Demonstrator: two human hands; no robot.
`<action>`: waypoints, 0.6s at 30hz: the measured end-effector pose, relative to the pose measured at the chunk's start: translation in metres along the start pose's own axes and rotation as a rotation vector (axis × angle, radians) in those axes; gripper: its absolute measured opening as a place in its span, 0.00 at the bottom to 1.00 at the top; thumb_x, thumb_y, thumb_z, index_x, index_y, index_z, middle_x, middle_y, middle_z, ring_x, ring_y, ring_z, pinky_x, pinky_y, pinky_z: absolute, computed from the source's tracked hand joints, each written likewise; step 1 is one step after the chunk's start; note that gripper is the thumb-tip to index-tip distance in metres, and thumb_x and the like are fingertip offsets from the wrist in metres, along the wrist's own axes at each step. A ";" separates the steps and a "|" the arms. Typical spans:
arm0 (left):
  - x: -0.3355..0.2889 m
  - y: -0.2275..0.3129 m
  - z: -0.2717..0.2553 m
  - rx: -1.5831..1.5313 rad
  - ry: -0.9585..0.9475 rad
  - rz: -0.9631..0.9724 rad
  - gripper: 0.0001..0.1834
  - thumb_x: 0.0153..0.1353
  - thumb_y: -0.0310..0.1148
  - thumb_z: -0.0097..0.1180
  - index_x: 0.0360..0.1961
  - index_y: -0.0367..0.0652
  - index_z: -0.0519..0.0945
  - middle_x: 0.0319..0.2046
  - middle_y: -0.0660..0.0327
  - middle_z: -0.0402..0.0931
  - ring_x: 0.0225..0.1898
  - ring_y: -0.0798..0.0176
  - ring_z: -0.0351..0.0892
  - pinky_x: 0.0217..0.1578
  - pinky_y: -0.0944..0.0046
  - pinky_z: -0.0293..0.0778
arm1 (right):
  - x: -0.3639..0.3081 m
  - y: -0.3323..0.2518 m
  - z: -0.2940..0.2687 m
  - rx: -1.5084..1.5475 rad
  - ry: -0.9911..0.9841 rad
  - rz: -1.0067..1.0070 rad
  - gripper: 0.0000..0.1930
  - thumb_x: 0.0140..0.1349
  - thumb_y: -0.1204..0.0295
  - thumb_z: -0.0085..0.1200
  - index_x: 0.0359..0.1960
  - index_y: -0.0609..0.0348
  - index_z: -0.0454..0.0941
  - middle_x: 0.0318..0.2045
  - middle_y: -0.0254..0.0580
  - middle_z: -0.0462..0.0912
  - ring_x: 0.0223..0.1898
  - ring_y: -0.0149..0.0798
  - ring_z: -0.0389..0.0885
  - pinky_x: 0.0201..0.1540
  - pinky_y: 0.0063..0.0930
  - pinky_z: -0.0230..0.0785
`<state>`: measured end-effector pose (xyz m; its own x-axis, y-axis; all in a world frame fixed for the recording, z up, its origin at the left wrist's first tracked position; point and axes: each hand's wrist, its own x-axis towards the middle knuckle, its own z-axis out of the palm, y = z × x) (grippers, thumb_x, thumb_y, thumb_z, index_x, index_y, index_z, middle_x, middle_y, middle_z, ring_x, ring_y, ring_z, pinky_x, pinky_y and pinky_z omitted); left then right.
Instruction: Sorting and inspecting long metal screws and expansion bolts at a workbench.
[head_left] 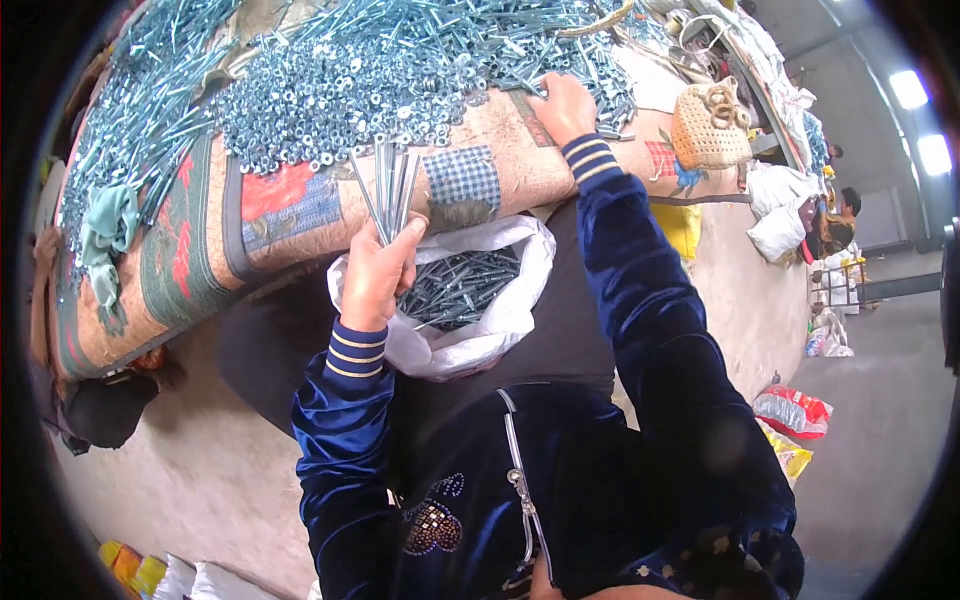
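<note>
My left hand [378, 272] is closed around a small bundle of thin metal rods [388, 190], which fan out upward from the fingers. It hovers at the left rim of a white woven sack [538, 262] on my lap. Inside the sack lie many dark metal bolts [465, 285]. My right hand [566, 108] reaches to the near edge of the heaped hardware, its fingers bent inward at short metal pieces [612, 100]; what they grip is hidden. Left of it spreads a pile of nuts and washers [340, 105].
A patched cloth [530, 150] covers the work surface. Long rods [150, 100] are heaped at the left, near a green rag [108, 235]. A woven basket [708, 130] sits at the right edge. A co-worker's dark-covered head [110, 410] is at the lower left; another person [845, 215] is far right.
</note>
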<state>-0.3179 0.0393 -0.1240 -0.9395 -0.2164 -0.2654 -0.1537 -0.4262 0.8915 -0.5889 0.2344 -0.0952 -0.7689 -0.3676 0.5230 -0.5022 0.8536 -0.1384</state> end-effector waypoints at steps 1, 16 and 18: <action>0.001 0.001 -0.002 0.000 -0.047 -0.029 0.11 0.62 0.36 0.55 0.39 0.40 0.75 0.15 0.71 0.65 0.11 0.77 0.59 0.12 0.75 0.53 | 0.002 0.006 0.005 -0.098 0.011 -0.053 0.12 0.49 0.63 0.58 0.26 0.59 0.78 0.26 0.50 0.81 0.30 0.51 0.80 0.34 0.41 0.72; 0.010 -0.018 -0.008 -0.447 -0.192 -0.224 0.15 0.66 0.37 0.48 0.50 0.40 0.71 0.30 0.60 0.77 0.29 0.67 0.78 0.23 0.72 0.73 | -0.033 -0.056 -0.012 0.430 -0.089 -0.106 0.08 0.54 0.70 0.55 0.35 0.58 0.81 0.26 0.37 0.81 0.32 0.39 0.80 0.36 0.32 0.72; 0.007 -0.008 0.006 -0.424 -0.122 -0.228 0.13 0.65 0.35 0.50 0.47 0.40 0.73 0.25 0.66 0.73 0.23 0.73 0.73 0.17 0.77 0.65 | 0.001 -0.021 0.011 0.086 0.052 -0.201 0.09 0.51 0.72 0.54 0.34 0.53 0.81 0.30 0.39 0.80 0.36 0.46 0.78 0.41 0.38 0.70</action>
<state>-0.3248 0.0463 -0.1306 -0.9293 0.0178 -0.3689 -0.2456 -0.7759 0.5811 -0.5833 0.2120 -0.1011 -0.6301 -0.5056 0.5893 -0.6764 0.7301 -0.0969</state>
